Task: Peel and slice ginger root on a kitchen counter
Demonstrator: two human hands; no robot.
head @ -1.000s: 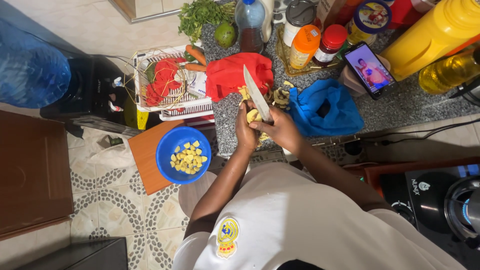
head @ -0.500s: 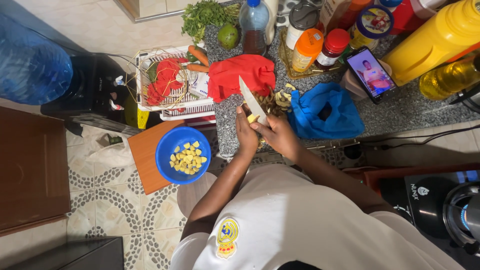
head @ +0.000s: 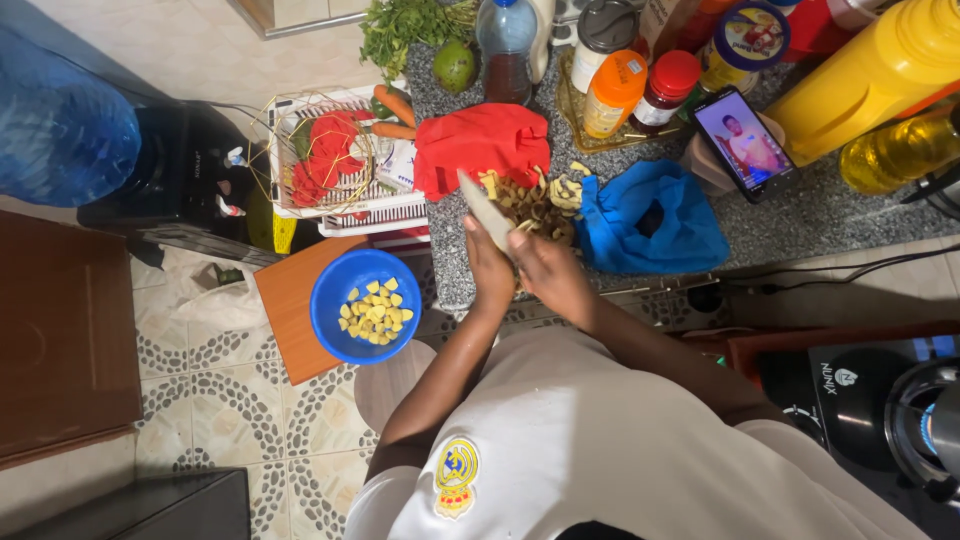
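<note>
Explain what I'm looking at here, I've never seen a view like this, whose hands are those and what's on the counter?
This is one picture from a camera worn on a person's head, looking straight down, so you see their white shirt and both bare hands. The left hand holds a broad-bladed kitchen knife; the right hand is closed around something too hidden to identify. They work over a pile of pale peelings on the speckled grey stone counter. Nearby lie a red cloth, a blue cloth bag and a lit phone. A round blue plastic bowl of yellow chunks sits on an orange board lower left.
</note>
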